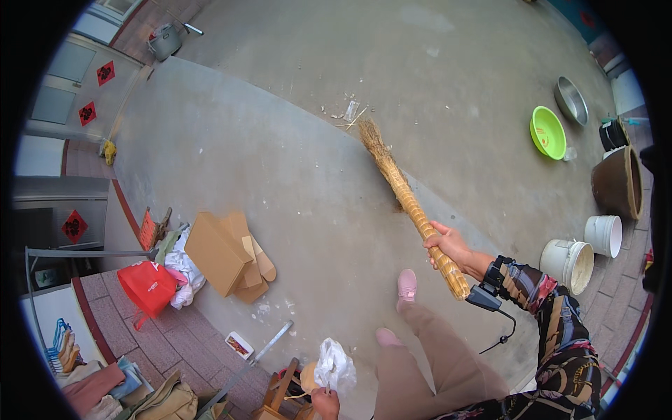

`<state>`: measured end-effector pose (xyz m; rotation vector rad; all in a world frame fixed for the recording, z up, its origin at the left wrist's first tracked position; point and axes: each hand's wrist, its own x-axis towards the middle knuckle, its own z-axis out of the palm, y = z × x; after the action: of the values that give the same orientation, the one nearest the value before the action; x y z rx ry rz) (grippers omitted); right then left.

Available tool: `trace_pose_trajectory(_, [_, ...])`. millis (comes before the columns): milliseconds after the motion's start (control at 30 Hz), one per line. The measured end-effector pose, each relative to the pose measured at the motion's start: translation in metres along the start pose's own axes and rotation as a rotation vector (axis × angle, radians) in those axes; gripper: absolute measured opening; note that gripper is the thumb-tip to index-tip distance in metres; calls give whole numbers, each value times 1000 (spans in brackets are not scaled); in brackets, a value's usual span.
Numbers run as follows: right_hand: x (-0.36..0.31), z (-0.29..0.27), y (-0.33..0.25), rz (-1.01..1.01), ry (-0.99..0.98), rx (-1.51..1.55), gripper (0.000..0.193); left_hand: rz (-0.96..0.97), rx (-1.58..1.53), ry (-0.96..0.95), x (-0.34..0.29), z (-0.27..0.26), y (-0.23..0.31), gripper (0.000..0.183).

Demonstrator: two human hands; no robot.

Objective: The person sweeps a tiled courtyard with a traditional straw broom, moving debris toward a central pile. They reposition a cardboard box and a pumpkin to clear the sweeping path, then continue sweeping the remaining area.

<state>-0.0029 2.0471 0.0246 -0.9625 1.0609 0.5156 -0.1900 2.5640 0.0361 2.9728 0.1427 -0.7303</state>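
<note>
My right hand (pixel 449 246) is wrapped round the handle of a straw broom (pixel 406 192). The broom slants away from me, its bristle end pointing at a small heap of litter (pixel 350 112) with straw bits and a clear plastic scrap. At the bottom edge my left hand (pixel 325 404) is closed, only partly in view. A white plastic bag (pixel 334 367) is right beside its fingertips. What the left fingers pinch is too small to make out. A wooden stool (pixel 281 388) is just left of that hand.
Flattened cardboard (pixel 215 253) and a red bag (pixel 148 287) lie to the left. A metal pole (pixel 271 341) slants near the stool. On the right are a green basin (pixel 547 133), a steel basin (pixel 571 101), white buckets (pixel 565 264) and a brown pot (pixel 616 183).
</note>
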Motion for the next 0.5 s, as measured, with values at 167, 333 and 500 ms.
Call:
trace_pose_trajectory(167, [3,25,-18,-1,-180,164,73,-39,24,-58,35,-25,20,15])
trace_pose_trajectory(333, [42,82,-3,130,-351,328,72,47,67,53,73,-52,33,14])
trace_pose_trajectory(500, [103,106,-13,249,-400,581,74,95,99,-12,114,-83,27,14])
